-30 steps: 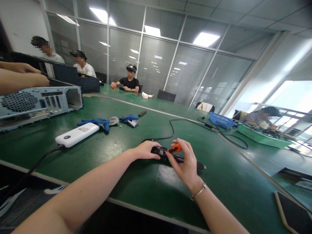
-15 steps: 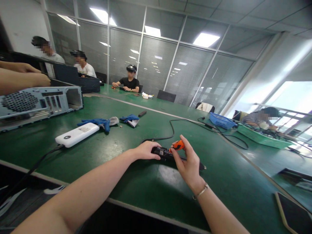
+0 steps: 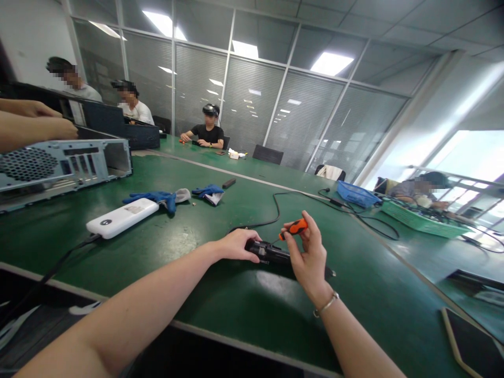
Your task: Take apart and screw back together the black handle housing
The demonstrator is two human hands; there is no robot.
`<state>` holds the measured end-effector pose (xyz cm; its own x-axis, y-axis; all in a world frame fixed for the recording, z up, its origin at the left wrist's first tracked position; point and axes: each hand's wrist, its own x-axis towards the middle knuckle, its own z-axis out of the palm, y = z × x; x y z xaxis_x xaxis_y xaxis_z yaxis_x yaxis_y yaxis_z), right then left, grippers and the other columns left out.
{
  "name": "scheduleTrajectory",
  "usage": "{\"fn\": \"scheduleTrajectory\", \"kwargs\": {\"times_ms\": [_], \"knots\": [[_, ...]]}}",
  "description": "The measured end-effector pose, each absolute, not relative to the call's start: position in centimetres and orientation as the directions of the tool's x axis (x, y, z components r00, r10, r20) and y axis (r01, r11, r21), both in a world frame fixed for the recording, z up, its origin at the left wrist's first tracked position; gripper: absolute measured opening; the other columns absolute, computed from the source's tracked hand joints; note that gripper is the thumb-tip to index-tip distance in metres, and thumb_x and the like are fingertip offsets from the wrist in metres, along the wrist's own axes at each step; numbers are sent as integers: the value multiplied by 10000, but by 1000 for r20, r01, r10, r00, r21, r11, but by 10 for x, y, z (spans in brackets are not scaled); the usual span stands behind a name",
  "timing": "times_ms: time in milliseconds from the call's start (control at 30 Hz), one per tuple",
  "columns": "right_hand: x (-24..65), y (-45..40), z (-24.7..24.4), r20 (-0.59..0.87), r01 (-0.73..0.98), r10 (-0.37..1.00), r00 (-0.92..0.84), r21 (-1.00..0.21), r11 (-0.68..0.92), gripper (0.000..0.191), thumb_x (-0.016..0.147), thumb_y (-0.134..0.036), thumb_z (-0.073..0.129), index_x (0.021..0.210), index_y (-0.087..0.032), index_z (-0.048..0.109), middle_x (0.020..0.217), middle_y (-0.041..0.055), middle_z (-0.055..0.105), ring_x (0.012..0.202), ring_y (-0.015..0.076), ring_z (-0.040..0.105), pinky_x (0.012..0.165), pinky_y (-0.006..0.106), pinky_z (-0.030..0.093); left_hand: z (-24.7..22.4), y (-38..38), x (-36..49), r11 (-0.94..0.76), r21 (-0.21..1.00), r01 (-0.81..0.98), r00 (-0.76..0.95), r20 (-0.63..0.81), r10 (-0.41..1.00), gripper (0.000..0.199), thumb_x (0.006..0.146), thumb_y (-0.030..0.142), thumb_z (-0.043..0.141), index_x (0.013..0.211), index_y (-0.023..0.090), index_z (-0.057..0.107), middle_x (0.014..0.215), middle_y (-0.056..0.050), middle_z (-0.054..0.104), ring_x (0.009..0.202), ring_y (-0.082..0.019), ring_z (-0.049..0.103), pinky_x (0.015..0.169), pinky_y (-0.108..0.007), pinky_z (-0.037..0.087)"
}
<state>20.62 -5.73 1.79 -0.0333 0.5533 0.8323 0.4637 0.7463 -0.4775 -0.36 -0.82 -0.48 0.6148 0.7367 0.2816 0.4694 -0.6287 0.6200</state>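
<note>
A long black power tool (image 3: 271, 254) lies on the green table (image 3: 220, 310), with a small metal tip at its right end. My left hand (image 3: 236, 245) grips its left end, thumb in front, and a black cord emerges behind that hand. In my right hand (image 3: 309, 257) is an orange and black screwdriver (image 3: 296, 227), pinched by the handle. Its thin shaft slants down left toward the upper side of the power tool; whether the tip touches cannot be made out. My right wrist hides part of the tool's right half.
Left of me are a white power bank (image 3: 123, 218), blue gloves (image 3: 167, 199) and a metal computer case (image 3: 66, 163) with another person's hands above it. To the right are a blue basket (image 3: 356, 195), a green basket (image 3: 425, 220) and a phone (image 3: 470, 341).
My right hand has shifted slightly up and right with the screwdriver, baring its shaft and more of the power tool. My left hand keeps its grip in place.
</note>
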Motion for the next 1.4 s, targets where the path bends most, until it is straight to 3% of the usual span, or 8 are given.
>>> {"fn": "scheduleTrajectory", "kwargs": {"times_ms": [200, 367, 567, 767, 933, 1100, 1267, 1400], "knots": [[208, -55, 22, 846, 635, 533, -32, -395, 664, 602, 839, -293, 647, 1395, -263, 418, 1126, 83, 622, 941, 216, 638, 902, 444, 534, -8, -5, -4, -633, 621, 463, 626, 276, 729, 472, 630, 345, 811, 1033, 151, 657, 916, -21, 682, 864, -209, 628, 761, -261, 453], [205, -57, 20, 758, 447, 648, -78, -554, 702, 598, 918, -238, 510, 1466, -275, 275, 1161, 75, 629, 925, 177, 679, 905, 401, 545, -8, -5, -4, -633, 621, 463, 625, 278, 729, 449, 640, 349, 804, 1023, 161, 664, 919, -19, 686, 866, -208, 628, 764, -259, 452], [204, -53, 19, 835, 598, 549, -12, -434, 674, 633, 815, -308, 671, 1385, -243, 404, 1173, 103, 610, 913, 214, 658, 871, 434, 546, -7, -6, -4, -626, 620, 472, 618, 274, 737, 471, 630, 349, 812, 1033, 157, 662, 928, -25, 686, 870, -213, 629, 765, -261, 453], [200, -53, 21, 769, 435, 630, -107, -534, 725, 561, 914, -250, 516, 1431, -252, 298, 1151, 95, 635, 938, 192, 683, 893, 418, 546, -6, -6, -4, -632, 617, 469, 625, 274, 731, 459, 645, 352, 802, 1034, 150, 667, 931, -28, 690, 863, -207, 630, 759, -257, 454], [195, -48, 35, 808, 604, 581, -96, -416, 680, 543, 835, -316, 633, 1335, -231, 439, 1120, 106, 629, 874, 214, 667, 834, 422, 558, -6, -7, -4, -624, 613, 484, 621, 261, 739, 485, 644, 373, 803, 1048, 144, 661, 936, -38, 690, 859, -212, 632, 745, -259, 459], [190, -43, 46, 690, 486, 712, -132, -581, 653, 525, 918, -319, 485, 1415, -258, 329, 1087, 73, 650, 810, 172, 691, 785, 353, 574, -6, -7, -3, -618, 604, 504, 613, 254, 748, 481, 632, 363, 814, 1042, 164, 662, 951, -32, 693, 879, -212, 634, 760, -256, 456], [192, -37, 39, 720, 588, 690, 77, -591, 552, 639, 815, -366, 633, 1388, -242, 379, 920, 36, 646, 709, 172, 654, 751, 366, 566, -7, -8, -2, -620, 593, 514, 608, 257, 751, 478, 632, 350, 814, 1043, 167, 653, 959, -34, 692, 877, -210, 635, 762, -257, 457], [195, -35, 35, 681, 401, 731, 25, -677, 617, 637, 854, -348, 574, 1426, -268, 306, 965, 34, 661, 729, 158, 676, 798, 357, 564, -7, -8, -3, -623, 584, 521, 609, 258, 750, 480, 635, 352, 811, 1045, 158, 652, 953, -40, 692, 868, -213, 635, 752, -257, 458]]}}
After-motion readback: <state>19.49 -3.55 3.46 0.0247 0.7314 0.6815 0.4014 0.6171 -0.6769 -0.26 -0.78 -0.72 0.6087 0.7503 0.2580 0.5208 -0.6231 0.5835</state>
